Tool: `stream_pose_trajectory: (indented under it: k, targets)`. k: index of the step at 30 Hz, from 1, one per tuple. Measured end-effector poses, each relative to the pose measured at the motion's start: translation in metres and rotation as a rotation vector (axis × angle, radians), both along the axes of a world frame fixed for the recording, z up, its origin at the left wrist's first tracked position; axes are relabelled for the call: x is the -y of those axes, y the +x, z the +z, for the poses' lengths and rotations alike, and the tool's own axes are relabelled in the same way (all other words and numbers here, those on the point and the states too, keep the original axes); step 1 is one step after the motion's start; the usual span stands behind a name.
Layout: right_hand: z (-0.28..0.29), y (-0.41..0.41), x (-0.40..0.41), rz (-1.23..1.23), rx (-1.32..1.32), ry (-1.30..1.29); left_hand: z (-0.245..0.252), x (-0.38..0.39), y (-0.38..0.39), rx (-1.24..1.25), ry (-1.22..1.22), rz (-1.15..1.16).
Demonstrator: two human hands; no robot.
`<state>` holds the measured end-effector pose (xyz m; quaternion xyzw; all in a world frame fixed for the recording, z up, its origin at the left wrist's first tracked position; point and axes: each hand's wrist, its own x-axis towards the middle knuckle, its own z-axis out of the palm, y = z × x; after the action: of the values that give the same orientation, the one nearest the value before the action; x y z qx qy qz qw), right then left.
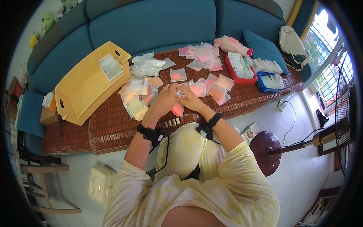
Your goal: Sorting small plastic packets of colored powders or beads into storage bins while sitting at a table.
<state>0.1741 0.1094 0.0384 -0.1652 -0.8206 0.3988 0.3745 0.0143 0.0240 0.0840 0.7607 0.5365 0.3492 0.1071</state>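
My left hand (167,98) and my right hand (191,98) meet over the seat mat, their fingers around a small whitish item (179,93) that they partly hide. Just below them lies a red-orange packet (177,109). To their left is a pile of plastic packets (136,90) with pale orange and yellowish contents. A single packet with orange contents (178,75) lies above my hands. On their right are several pink and orange packets (217,89). Further back are a heap of whitish packets (147,64) and a heap of pink ones (202,54).
At left stands a yellow plastic bin (85,82) with a white box of packets (110,66) in it. A red basket (244,80) and a blue basket (265,88) of packets stand at right, near a pink plush toy (231,45). A fan base (265,153) is on the floor.
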Motion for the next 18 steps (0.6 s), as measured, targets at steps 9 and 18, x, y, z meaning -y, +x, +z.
stream_pose_trajectory:
  k: [9, 18]
  targets:
    - [-0.005, -0.001, 0.001, -0.041, -0.034, -0.213, -0.046, 0.02, 0.004, 0.207, 0.369, 0.235]
    - [-0.007, 0.004, 0.001, 0.11, -0.089, -0.344, -0.062, 0.013, 0.004, 0.888, -0.062, 0.017]
